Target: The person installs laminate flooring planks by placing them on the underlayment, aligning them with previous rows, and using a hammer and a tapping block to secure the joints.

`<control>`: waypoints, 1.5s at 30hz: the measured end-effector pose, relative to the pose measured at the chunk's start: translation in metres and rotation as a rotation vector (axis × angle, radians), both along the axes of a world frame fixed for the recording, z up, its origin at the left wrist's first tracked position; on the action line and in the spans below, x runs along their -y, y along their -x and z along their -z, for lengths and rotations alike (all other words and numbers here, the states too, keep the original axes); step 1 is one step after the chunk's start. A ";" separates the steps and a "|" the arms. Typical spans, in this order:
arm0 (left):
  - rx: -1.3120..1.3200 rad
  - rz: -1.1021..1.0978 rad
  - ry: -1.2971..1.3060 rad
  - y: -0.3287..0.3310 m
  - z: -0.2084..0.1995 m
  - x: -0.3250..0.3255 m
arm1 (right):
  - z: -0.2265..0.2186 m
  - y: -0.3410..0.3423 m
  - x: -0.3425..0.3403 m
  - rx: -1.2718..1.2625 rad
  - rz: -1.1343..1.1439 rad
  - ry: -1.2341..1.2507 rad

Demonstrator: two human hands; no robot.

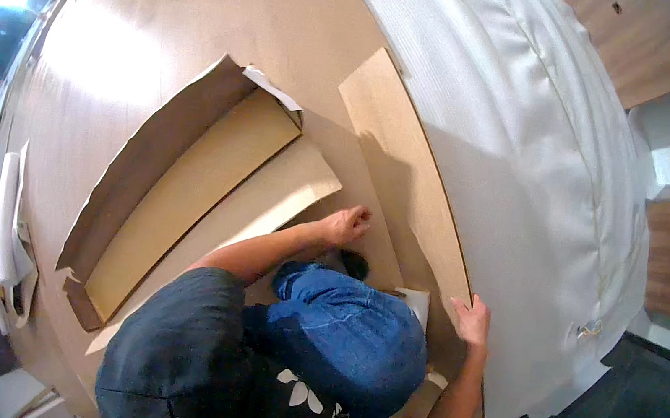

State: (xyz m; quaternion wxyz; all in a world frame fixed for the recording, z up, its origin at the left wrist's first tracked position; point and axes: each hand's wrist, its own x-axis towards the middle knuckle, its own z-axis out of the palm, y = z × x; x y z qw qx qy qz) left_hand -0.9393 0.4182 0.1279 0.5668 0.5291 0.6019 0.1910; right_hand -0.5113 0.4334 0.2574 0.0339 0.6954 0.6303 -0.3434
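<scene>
The wood-look floor plank (407, 176) lies beside the white foam underlay (557, 196), its outer edge grasped by the right hand (470, 320); the left hand's (347, 226) fingers curl loosely, whether around anything I cannot tell; farther left, an open cardboard carton (149, 142) holds another plank (192, 199)

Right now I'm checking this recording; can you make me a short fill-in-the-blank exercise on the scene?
1. The edge of the long plank is touched by the ____.
2. The wide sheet on the picture's right is ____ in colour.
3. The open cardboard box lies on the picture's ____ side.
4. The jeans are ____ in colour.

Missing words: right hand; white; left; blue.
</scene>
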 end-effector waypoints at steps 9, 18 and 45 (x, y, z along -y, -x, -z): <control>-0.274 -0.224 -0.234 0.159 -0.195 0.169 | 0.030 0.001 0.012 0.045 -0.097 -0.342; -0.092 -0.500 -0.283 0.246 -0.268 0.216 | -0.084 0.050 0.084 0.245 -0.078 -0.635; 1.268 -1.244 -0.541 0.684 -0.045 0.079 | -0.079 0.524 -0.026 -0.113 -0.877 -0.892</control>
